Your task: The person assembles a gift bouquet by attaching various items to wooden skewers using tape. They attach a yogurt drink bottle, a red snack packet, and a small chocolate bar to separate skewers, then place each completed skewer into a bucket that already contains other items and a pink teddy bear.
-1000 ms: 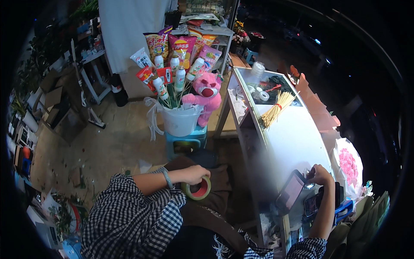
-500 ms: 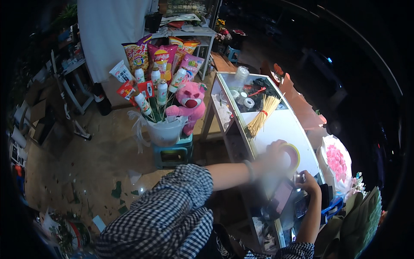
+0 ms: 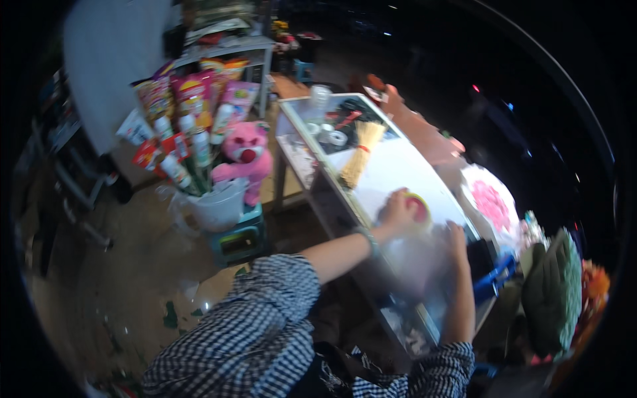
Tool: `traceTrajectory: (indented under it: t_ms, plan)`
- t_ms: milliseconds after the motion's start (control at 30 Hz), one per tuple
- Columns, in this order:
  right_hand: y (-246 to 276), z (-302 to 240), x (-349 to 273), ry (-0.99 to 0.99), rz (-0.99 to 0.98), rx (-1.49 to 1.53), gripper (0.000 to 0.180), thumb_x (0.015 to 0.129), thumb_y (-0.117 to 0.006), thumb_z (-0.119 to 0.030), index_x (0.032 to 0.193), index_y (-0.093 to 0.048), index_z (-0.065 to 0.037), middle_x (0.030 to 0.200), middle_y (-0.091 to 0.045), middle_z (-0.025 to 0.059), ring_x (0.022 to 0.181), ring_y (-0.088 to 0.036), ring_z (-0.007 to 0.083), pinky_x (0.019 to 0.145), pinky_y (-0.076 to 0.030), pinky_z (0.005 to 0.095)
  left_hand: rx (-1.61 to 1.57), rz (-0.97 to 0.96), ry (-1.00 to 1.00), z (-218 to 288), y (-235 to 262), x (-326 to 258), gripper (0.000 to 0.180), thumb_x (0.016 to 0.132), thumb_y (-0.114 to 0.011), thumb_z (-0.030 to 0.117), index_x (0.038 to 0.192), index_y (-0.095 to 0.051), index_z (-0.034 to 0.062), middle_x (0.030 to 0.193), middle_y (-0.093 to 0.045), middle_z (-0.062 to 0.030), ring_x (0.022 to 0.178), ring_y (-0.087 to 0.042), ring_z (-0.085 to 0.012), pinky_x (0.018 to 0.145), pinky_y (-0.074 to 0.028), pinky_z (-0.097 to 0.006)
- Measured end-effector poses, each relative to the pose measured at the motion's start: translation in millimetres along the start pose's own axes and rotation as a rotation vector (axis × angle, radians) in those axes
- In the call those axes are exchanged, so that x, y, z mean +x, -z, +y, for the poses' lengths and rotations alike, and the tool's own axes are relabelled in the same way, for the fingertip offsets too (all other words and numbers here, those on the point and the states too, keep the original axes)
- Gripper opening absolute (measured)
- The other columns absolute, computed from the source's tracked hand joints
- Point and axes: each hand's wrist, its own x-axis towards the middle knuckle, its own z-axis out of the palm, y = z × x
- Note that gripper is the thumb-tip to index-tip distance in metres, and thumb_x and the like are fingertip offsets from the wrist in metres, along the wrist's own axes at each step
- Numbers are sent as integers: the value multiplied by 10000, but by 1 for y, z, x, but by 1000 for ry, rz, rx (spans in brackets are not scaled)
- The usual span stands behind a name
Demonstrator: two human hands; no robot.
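Note:
My left hand (image 3: 398, 213) is over the white top of the display counter (image 3: 405, 166), its fingers closed on the edge of a roll of tape (image 3: 419, 208) with a yellow rim. To its right, over the same counter, is my right hand (image 3: 456, 240). Motion blur smears its fingers, so whether it holds anything does not show. A hazy, blurred patch lies between my hands and hides the counter surface there. Beyond my left hand, a bundle of thin sticks (image 3: 362, 156) tied with a red band rests on the counter.
On the left, a white bucket (image 3: 219, 207) with snack bags and bottles stands on a blue-green stool (image 3: 240, 240), beside a pink plush bear (image 3: 247, 159). A pink bouquet (image 3: 490, 204) and a blue object (image 3: 492, 278) flank the counter's right side.
The whole view has shifted, so the counter and bucket sit further left. My left hand now shows more sharply at the tape roll; my right hand's fingers have become blurred.

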Motion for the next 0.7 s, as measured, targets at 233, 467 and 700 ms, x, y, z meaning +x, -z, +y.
traceTrajectory:
  t_ms: [233,467,700]
  plan:
    - [32,-29,-29,-225,387,462,397,774,-648,-12,1153,-533,13,886,-632,138,766,-636,216,709,-519,315,-289,52,-145,5,57,-53,357,854,-604,101,1191,-508,34,1199,-524,-99,1137,-484,-215,956,-374,-344]
    - [43,-123,-71,-287,304,1338,232,822,-665,-43,1016,-547,4,808,-592,42,689,-579,113,536,-521,260,-716,-557,191,36,104,-79,323,916,-584,194,1179,-530,14,1090,-608,-90,975,-601,-153,772,-482,-243]
    - [8,-224,-58,-192,-25,1222,153,849,-658,-96,951,-607,7,818,-633,24,714,-578,83,614,-476,220,-836,-640,293,26,176,-91,347,932,-557,171,1247,-518,30,1102,-625,-69,945,-631,-152,750,-532,-267]
